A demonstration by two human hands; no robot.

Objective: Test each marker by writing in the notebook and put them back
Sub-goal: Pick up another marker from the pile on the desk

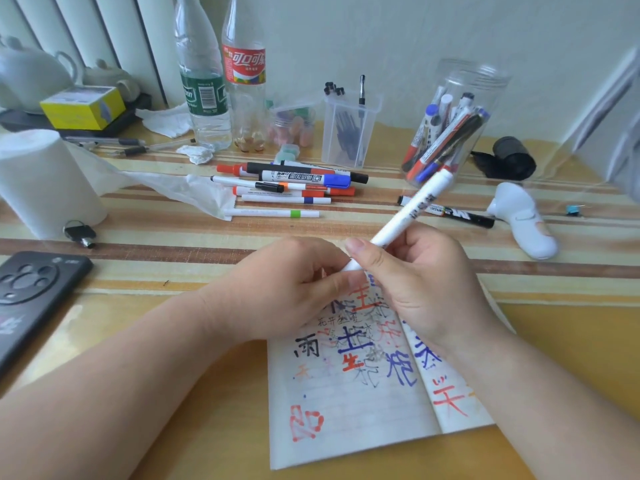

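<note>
Marker (408, 216): white barrel with dark print too blurred to read. It is held on a slant above the top of the notebook, with its upper end pointing toward the jar.
Left hand (291, 285): fingers curled, with thumb and fingertips pinching the marker's lower end.
Right hand (426, 282): thumb and fingers clamped round the barrel, just above the left hand's pinch.
Notebook (346, 420): lies open on the table (554, 323) under both hands. Its lined pages are crowded with Chinese characters in black, blue and red, among them a black "雨" and a red "生". A red scribble sits low on the left page.
Jar (485, 84): clear plastic, behind the held marker, holding a bunch of markers with red, blue and black caps.
Loose markers (294, 185): a heap lying on the table beyond the hands. One with a blue cap carries printed characters too small to read.
Black marker (464, 214): lies in front of the jar, partly hidden by the held marker; its white lettering is unreadable.
Cola bottle (244, 71): clear, with a red label showing "可口可".
Water bottle (202, 95): just left of the cola bottle, with a green label, a barcode and the letters "on".
Phone (31, 289): black, camera side up, at the left edge.
</note>
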